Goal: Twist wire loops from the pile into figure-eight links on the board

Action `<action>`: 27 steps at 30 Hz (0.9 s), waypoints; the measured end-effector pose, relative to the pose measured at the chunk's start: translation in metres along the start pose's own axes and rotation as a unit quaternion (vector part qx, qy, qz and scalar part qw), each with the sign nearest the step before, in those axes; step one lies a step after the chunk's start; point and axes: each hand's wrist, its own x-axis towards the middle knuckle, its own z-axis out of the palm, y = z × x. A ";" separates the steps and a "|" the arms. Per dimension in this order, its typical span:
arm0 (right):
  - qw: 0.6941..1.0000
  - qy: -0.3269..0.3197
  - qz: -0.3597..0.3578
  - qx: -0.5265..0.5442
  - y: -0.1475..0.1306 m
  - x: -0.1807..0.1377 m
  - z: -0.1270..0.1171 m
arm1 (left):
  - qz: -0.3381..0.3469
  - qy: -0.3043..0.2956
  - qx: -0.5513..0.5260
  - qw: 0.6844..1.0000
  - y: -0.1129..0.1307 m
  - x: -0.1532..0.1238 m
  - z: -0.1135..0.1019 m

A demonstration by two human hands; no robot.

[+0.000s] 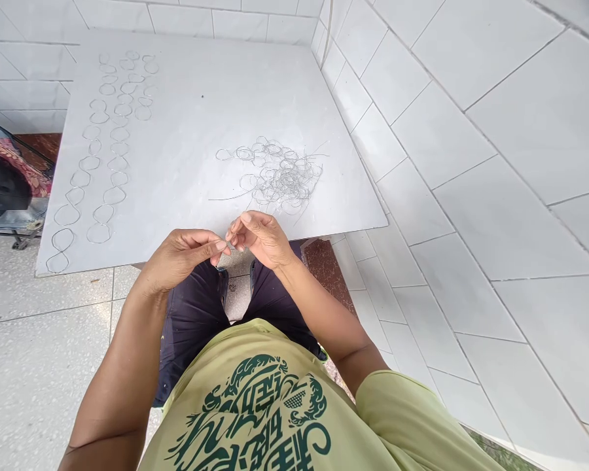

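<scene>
My left hand [184,255] is closed, thumb pressed against the fingers, in front of the table's near edge. It pinches what looks like a thin wire, barely visible at the fingertips. Close against it, my right hand [262,239] has its fingers curled and its tips at the same spot, closed on the wire as well. Just beyond the hands lies a tangled heap of thin wire loops [287,176] with loose ends sticking out. Figure-eight wire loops [81,178] are laid out in columns along the left of the white table [186,150].
White tiled walls [471,196] stand close on the right and behind the table. Dark cloth [2,183] and other fabric lie on a rack at the left. My legs [191,301] are under the table's front edge, above a speckled floor [39,353].
</scene>
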 end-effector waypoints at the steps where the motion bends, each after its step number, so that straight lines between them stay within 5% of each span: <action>1: 1.000 -0.003 0.007 0.003 0.000 -0.001 -0.001 | -0.002 -0.014 0.024 1.000 0.003 0.000 -0.003; 14: 0.995 -0.101 0.021 0.002 -0.006 -0.010 -0.002 | -0.068 -0.196 0.118 0.971 0.024 0.000 -0.026; 20: 0.996 -0.087 0.026 -0.017 -0.009 -0.010 -0.002 | -0.081 -0.199 0.111 0.970 0.025 -0.003 -0.030; 27: 0.969 -0.186 0.043 -0.155 -0.027 -0.007 -0.010 | -0.130 -0.251 0.145 0.948 0.031 -0.002 -0.035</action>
